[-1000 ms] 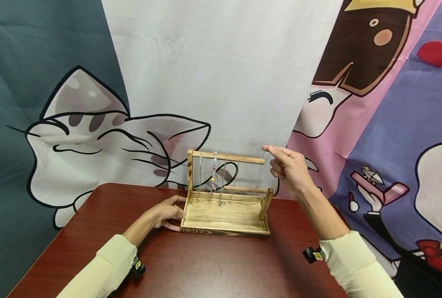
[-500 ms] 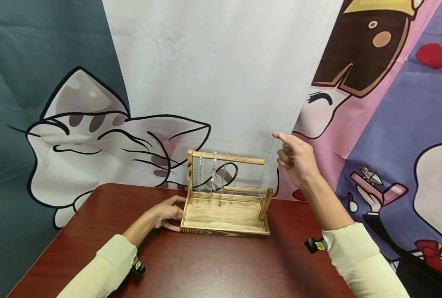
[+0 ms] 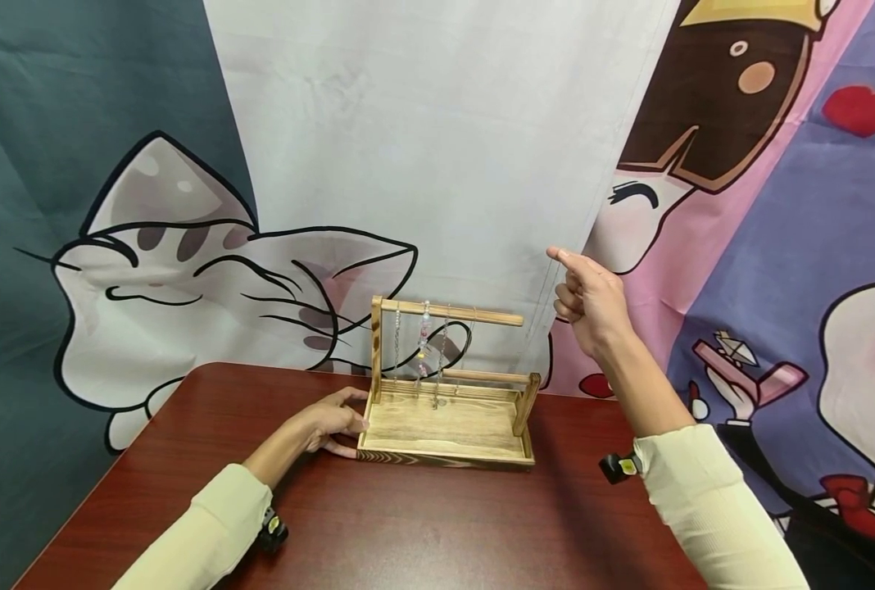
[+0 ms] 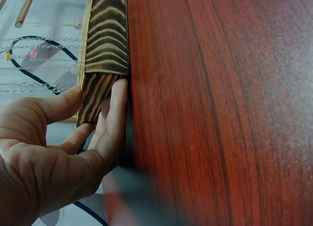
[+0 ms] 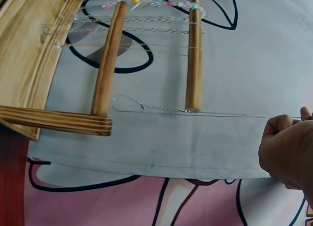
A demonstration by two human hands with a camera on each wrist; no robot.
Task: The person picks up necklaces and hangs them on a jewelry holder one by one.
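A wooden jewelry stand, with a shallow tray and two bars, stands on the table. My left hand holds the tray's left end, its thumb at the rim and fingers against the end in the left wrist view. Up to the right of the upper bar, my right hand pinches a thin silver necklace that hangs in a long narrow loop. The necklace's chain end dangles beside the bar's free tip in the right wrist view. Several chains and a beaded strand hang from the upper bar.
The red-brown table extends in front of the stand. Behind it hangs a printed cloth with cartoon figures. The lower bar and its short post are at the stand's right side.
My right hand has moved up and to the right, drawing the necklace away from the upper bar's free end. The left hand and the stand stay in place.
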